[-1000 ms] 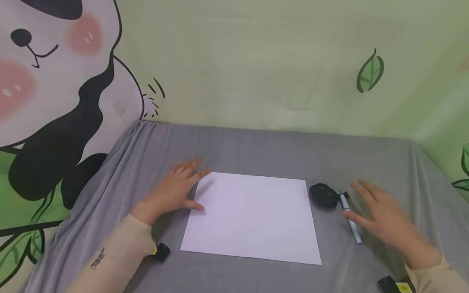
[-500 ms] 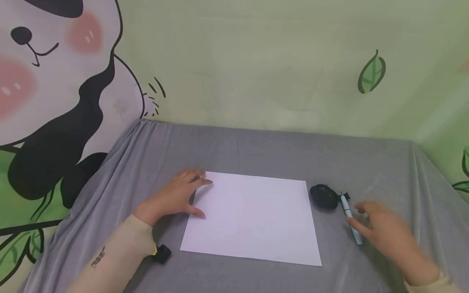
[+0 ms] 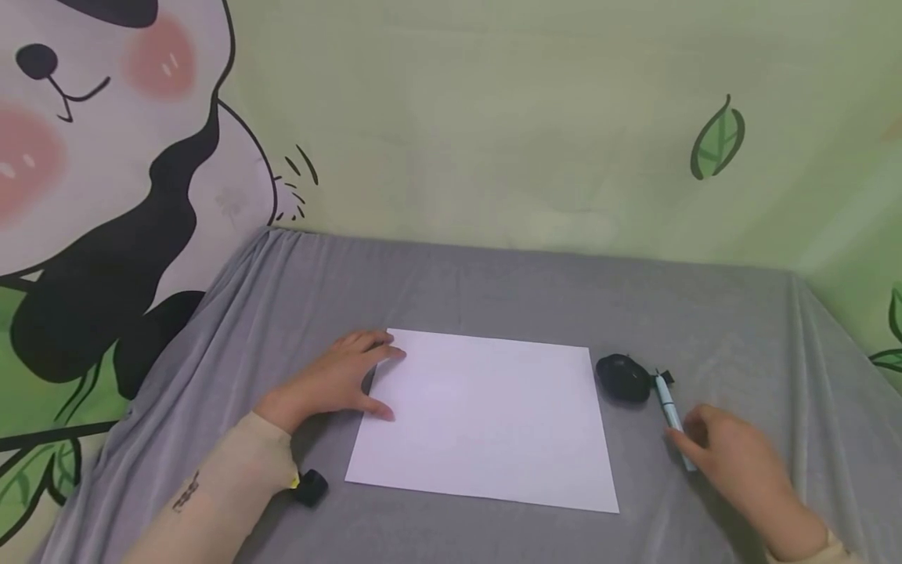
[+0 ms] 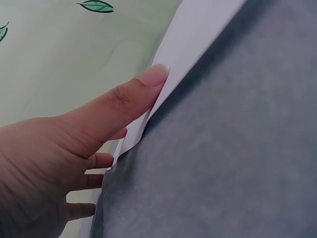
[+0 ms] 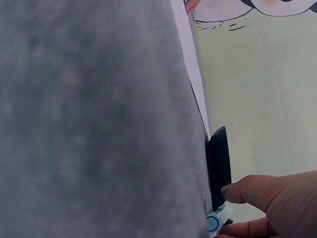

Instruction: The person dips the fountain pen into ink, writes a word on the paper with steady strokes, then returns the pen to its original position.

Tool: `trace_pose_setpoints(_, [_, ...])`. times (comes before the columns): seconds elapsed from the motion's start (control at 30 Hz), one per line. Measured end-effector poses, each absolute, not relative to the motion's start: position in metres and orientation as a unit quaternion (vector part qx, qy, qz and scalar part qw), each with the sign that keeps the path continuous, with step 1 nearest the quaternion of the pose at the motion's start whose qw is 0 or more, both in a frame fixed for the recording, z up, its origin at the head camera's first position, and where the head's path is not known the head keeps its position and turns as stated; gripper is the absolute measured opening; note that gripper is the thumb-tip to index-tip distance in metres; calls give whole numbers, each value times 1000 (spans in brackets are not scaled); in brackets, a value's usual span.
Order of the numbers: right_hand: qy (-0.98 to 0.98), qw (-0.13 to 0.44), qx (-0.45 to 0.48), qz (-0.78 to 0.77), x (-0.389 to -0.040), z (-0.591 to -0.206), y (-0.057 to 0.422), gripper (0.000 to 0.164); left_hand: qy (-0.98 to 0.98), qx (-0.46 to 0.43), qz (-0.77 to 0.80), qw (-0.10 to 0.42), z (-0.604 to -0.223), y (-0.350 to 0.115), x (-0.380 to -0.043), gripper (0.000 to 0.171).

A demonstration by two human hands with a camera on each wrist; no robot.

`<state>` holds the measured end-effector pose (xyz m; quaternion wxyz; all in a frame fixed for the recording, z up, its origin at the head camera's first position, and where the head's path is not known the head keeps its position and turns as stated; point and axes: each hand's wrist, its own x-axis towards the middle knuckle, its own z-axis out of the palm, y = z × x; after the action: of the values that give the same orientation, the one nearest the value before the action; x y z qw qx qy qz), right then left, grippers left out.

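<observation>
A sheet of white paper [image 3: 493,423] lies flat on the grey cloth. My left hand [image 3: 334,380] rests at its left edge, fingers spread and thumb over the paper; the left wrist view shows the thumb [image 4: 119,106] at the sheet's edge. To the right of the paper lies a light-blue pen [image 3: 666,403]. Beside it my right hand [image 3: 736,462] has its thumb and bent fingers around the pen's lower part, with a gap between them. In the right wrist view the thumb [image 5: 247,191] is apart from the pen's round end [image 5: 213,224].
Between paper and pen sits a rounded, glossy black object [image 3: 623,377] with a small black tab; its kind is unclear. Grey cloth [image 3: 535,294] covers the table, with folds at the left. A painted wall [image 3: 493,133] stands behind.
My right hand has come down and nearer to me, bending its fingers by the pen. My left hand has settled on the paper's left edge. The pen and black object have stayed put.
</observation>
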<state>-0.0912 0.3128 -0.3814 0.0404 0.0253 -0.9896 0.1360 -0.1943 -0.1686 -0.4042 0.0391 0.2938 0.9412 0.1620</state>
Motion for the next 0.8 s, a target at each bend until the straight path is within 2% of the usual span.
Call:
trace_pose_setpoints(0.33, [-991,10,3,136,-92,-385,312,25,942,291,160,45,-403,-168,-194,88])
trace_pose_setpoints(0.63, [-991,5,-10,134,-93,-385,312,20,942,287,163,55,-403,-168,-194,88])
trace_pose_setpoints(0.8, [-990,26,-12,141,-91,-381,315,19,942,288,161,52,-403,-169,-194,88])
